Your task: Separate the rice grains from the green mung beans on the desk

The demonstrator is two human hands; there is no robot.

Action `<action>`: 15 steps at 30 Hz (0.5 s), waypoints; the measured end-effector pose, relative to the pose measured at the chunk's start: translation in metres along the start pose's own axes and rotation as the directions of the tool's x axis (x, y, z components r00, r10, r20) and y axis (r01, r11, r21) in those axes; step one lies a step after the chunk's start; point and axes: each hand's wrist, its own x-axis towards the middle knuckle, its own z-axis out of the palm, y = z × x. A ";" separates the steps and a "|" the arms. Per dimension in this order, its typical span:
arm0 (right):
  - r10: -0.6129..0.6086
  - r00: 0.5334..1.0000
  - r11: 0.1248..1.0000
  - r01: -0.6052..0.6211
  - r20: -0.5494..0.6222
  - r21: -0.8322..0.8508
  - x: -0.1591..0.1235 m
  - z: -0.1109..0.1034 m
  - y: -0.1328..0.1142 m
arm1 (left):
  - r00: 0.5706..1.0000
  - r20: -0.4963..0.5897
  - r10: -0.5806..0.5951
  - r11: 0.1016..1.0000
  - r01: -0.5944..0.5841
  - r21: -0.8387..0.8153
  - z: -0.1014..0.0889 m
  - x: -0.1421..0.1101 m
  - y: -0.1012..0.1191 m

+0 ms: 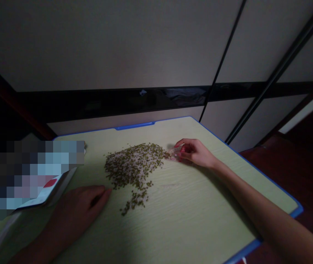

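A spread-out pile of small green and whitish grains (134, 163), looking like mung beans mixed with rice, lies on the pale table (178, 209). A thin trail of green ones runs from it toward the near side. At the pile's right edge, my right hand (196, 152) has its fingers curled around a small clear plastic thing (173, 154); whether this is a bag or a cup I cannot tell. My left hand (82, 201) rests at the pile's left edge, thumb and forefinger tips brought together. Anything between those tips is too small or hidden to make out.
On the table's left side lies a flat item with a blurred-out surface and a red patch (50, 183). Blue edging (298, 209) runs round the table. Behind the far edge stands a pale cabinet (117, 47) with a dark band. Reddish floor (274, 168) shows at right.
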 end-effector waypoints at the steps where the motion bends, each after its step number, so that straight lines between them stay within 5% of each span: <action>1: -0.005 1.000 1.000 0.005 -0.002 -0.004 0.000 0.001 0.001 | 0.999 0.027 0.017 1.000 -0.018 0.021 0.000 0.000 0.000; 10: -0.055 0.998 0.998 0.054 -0.010 -0.029 0.004 0.007 0.000 | 0.998 0.061 0.000 0.999 -0.003 0.050 0.002 0.001 -0.001; 15: -0.068 0.997 0.998 0.068 0.036 -0.010 0.004 0.006 -0.002 | 1.000 -0.013 -0.002 1.000 0.002 0.007 0.002 0.001 -0.001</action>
